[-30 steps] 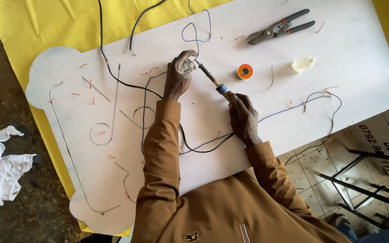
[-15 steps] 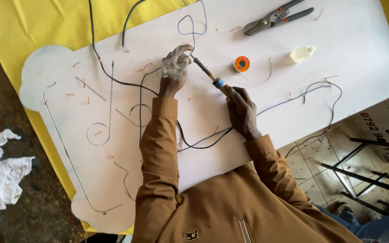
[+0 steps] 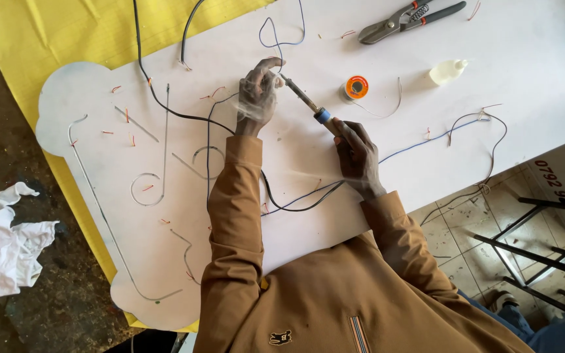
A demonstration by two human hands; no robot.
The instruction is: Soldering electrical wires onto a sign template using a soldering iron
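Two hands worked over a white board [image 3: 426,163]. Right hand [image 3: 356,153] was closed around the handle of a soldering iron [image 3: 305,103], gripping just behind its blue collar, tip angled up-left toward the left hand. Left hand [image 3: 256,95] was curled around a small pale part [image 3: 276,82], fingers bent over it, thumb arched on top; what the part was could not be told. Iron tip sat touching or just beside that part. Thin blue wire [image 3: 281,33] looped up from the left hand toward the board's top edge. Black cable [image 3: 165,104] ran from the top edge down under the left forearm and curved back toward the right hand. Solder spool [image 3: 356,86], orange, lay just right of the iron. Small white bottle [image 3: 447,70] lay on its side further right. Snips [image 3: 407,14] with dark handles lay near the top edge. Bent metal strips [image 3: 158,189] were set on the board's left part, with small red wire scraps [image 3: 125,116] scattered around. Yellow sheet [image 3: 47,33] lay under the board. White rag [image 3: 1,242] was on the floor, well to the left.
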